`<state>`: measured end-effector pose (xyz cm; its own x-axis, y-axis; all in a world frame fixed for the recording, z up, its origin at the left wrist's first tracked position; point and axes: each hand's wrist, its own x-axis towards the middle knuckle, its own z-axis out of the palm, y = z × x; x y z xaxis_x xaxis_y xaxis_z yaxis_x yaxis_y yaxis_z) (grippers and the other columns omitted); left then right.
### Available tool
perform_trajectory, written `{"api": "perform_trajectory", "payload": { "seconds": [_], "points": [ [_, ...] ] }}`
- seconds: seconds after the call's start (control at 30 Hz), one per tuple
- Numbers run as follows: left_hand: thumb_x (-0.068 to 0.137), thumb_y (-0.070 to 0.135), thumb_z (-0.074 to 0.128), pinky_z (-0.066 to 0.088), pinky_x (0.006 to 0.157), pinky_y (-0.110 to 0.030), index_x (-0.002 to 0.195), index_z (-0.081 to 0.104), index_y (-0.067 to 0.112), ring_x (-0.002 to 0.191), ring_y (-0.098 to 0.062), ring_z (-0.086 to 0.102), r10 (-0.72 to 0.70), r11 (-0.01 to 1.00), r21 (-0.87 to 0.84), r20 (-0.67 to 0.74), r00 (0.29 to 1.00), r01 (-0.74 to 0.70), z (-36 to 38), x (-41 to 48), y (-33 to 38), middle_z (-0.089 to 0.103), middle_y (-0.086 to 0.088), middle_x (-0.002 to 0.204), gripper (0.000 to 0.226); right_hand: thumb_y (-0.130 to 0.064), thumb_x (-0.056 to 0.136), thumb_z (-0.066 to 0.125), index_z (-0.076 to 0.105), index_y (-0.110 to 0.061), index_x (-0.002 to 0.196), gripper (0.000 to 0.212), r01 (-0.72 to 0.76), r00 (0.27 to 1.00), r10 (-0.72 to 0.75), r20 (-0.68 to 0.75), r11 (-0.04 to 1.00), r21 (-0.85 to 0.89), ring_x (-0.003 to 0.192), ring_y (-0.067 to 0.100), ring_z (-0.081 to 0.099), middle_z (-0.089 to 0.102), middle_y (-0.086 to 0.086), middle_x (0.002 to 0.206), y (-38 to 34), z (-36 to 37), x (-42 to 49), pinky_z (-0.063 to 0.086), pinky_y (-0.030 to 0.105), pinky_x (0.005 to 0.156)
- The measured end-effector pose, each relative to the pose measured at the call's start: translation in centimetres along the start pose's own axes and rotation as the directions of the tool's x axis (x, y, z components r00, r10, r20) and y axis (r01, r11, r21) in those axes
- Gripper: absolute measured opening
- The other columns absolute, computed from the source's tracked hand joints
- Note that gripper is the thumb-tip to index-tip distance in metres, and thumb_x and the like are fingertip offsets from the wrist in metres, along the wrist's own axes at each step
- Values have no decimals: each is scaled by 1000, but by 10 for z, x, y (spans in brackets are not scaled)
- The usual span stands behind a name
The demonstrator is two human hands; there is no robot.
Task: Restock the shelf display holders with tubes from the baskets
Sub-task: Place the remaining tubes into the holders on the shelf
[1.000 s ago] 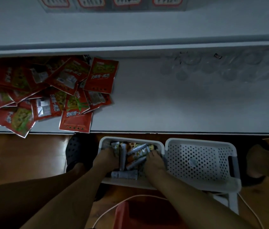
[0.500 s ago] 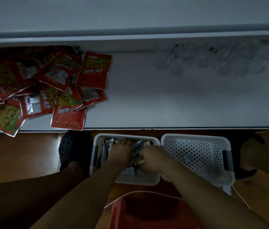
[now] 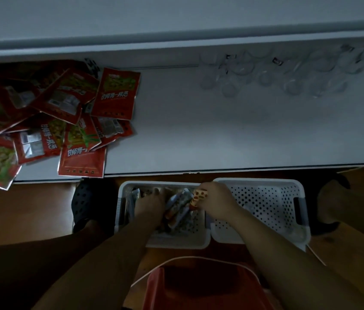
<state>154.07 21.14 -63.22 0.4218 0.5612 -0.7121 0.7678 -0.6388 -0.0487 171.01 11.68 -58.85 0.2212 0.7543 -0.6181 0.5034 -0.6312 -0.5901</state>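
Note:
Two white perforated baskets stand side by side on the floor below the shelf. The left basket (image 3: 201, 239) holds several tubes (image 3: 177, 205). My left hand (image 3: 148, 203) is down among them, its fingers hidden in the pile. My right hand (image 3: 215, 203) grips an orange spotted tube (image 3: 199, 196) at the basket's right edge. The right basket (image 3: 300, 191) looks nearly bare. Clear plastic display holders (image 3: 288, 72) lie in a cluster at the back right of the white shelf (image 3: 221, 135).
A heap of red snack packets (image 3: 49, 113) covers the shelf's left part and overhangs its front edge. A black perforated shoe (image 3: 85, 202) is left of the baskets, a foot (image 3: 330, 204) right of them. A red object (image 3: 201, 287) and a white cable (image 3: 176, 260) lie below.
Both hands went from the left basket's sides into the tube pile. My right hand has lifted an orange spotted tube toward the basket's right edge.

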Motion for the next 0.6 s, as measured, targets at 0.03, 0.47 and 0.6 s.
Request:
{"api": "perform_trajectory", "payload": {
  "seconds": [0.03, 0.47, 0.6],
  "points": [
    [89, 16, 57, 50, 81, -39, 136, 35, 18, 114, -28, 57, 1, 999, 36, -12, 1000, 0, -3, 1, -1, 47, -8, 132, 52, -17, 81, 70, 59, -17, 77, 12, -20, 999, 21, -24, 999, 35, 67, 9, 53, 55, -5, 74, 2, -2, 1, 38, 20, 53],
    [82, 26, 70, 50, 65, -29, 86, 66, 19, 76, -18, 64, 15, 757, -623, -283, 959, -196, -82, -41, -15, 66, 0, 80, 9, -27, 79, 77, 70, -10, 77, 18, 19, 980, 68, -188, 903, 428, 65, 13, 63, 69, 1, 72, -29, -36, -19, 46, 22, 57],
    [79, 17, 75, 47, 61, -27, 77, 65, 17, 65, -12, 62, 38, 604, -713, -421, 906, -357, -133, -78, -23, 63, 1, 69, 11, -28, 79, 77, 71, -12, 82, 17, 107, 962, 18, -271, 892, 440, 77, 15, 67, 71, 0, 83, -51, -60, -33, 55, 34, 72]
  ]
}}
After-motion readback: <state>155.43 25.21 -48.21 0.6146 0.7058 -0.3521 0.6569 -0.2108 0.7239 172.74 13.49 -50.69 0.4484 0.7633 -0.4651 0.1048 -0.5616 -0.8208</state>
